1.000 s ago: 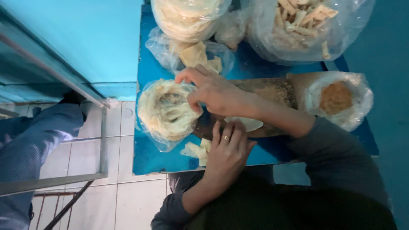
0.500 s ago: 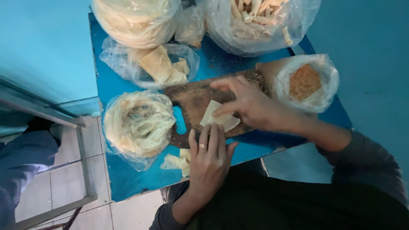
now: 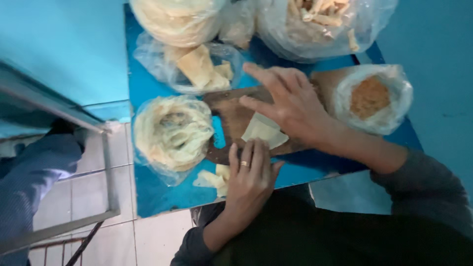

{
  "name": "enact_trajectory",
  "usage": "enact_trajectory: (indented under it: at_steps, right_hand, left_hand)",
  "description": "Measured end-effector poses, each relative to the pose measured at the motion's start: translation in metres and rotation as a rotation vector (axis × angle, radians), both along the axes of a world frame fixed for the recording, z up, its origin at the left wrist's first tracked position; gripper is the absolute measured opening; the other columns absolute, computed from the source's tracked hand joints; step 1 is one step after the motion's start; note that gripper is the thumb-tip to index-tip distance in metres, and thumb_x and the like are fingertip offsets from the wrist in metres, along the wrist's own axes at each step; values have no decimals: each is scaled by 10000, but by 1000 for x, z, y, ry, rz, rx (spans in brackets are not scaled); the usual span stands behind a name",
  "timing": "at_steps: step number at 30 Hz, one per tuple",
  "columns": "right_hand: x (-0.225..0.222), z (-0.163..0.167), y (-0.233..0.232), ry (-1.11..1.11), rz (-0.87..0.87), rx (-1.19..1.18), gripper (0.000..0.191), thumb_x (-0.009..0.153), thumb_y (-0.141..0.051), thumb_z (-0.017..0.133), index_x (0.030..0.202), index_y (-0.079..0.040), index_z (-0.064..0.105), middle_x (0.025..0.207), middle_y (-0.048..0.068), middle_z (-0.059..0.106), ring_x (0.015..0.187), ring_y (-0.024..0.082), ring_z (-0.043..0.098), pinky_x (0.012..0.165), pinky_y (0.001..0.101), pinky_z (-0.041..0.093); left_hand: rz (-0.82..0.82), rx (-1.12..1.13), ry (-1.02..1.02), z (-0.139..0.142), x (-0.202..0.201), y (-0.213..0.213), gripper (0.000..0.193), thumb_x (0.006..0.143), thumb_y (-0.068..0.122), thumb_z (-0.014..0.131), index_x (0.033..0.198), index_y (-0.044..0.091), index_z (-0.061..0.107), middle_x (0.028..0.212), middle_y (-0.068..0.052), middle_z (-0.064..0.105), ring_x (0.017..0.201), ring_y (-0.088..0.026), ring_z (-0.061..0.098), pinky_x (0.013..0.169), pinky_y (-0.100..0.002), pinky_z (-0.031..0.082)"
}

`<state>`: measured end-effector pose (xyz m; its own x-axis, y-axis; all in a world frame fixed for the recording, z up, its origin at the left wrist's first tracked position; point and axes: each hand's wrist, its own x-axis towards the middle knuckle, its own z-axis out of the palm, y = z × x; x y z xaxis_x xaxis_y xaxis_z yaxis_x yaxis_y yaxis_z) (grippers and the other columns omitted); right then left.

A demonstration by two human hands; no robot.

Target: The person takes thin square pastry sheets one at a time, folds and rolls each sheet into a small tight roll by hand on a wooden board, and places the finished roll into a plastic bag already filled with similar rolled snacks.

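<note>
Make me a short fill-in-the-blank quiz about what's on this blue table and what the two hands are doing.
1. The right hand presses a pale dough sheet onto a wooden ____.
2. The left hand wears a ____ on one finger.
3. The bag of brown filling lies on the ____ side of the table as the wearer sees it.
4. The floor beside the table is covered in pale ____.

Missing words: board; ring; right; tiles
</note>
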<state>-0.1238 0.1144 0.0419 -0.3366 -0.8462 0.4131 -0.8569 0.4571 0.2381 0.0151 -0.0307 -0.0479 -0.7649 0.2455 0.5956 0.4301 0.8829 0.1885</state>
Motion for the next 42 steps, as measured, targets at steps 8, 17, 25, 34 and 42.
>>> enact_trajectory:
  at_steps: [8, 17, 25, 34, 42]
  right_hand:
    - [-5, -21, -115, -163, 403, -12, 316, 923, -163, 698, 1229, -237, 724, 1615, 133, 358, 1430, 333, 423, 1188, 521, 377]
    - [-16, -16, -138, -205, 468, 16, 132, 788, -198, 761, 868, -99, 723, 1504, 94, 475, 1321, 306, 454, 1136, 492, 361]
    - [-22, -8, -127, -579, 434, -50, 143, 784, -70, 727, 706, -109, 614, 1409, 129, 508, 1318, 348, 469, 1069, 458, 421]
    - [-14, 11, -24, -562, 279, -5, 185, 769, 4, 673, 887, -130, 722, 1508, 155, 470, 1367, 380, 469, 1106, 467, 418]
    - [25, -20, 37, -127, 104, 28, 471, 947, -252, 618, 1417, -215, 608, 1592, 155, 371, 1381, 345, 453, 1146, 546, 371]
  left_hand:
    - [-30, 23, 3, -8, 1, -1, 483, 1005, 311, 697, 1183, -136, 662, 1219, -269, 607, 1225, -413, 572, 1165, -563, 396]
    - [-26, 49, 21, -1, 1, -5, 502, 998, 297, 698, 1218, -150, 642, 1252, -249, 597, 1215, -390, 576, 1165, -534, 402]
    - [-24, 36, 3, 5, 3, -5, 529, 983, 289, 706, 1244, -163, 623, 1240, -250, 594, 1212, -388, 580, 1157, -525, 417]
    - [-29, 87, 57, 0, 1, -1, 508, 994, 292, 700, 1272, -126, 622, 1284, -260, 615, 1257, -385, 583, 1136, -551, 410]
    - [-29, 119, -10, -2, -1, 3, 471, 961, 296, 734, 1211, -94, 651, 1232, -250, 629, 1246, -382, 595, 1115, -572, 412]
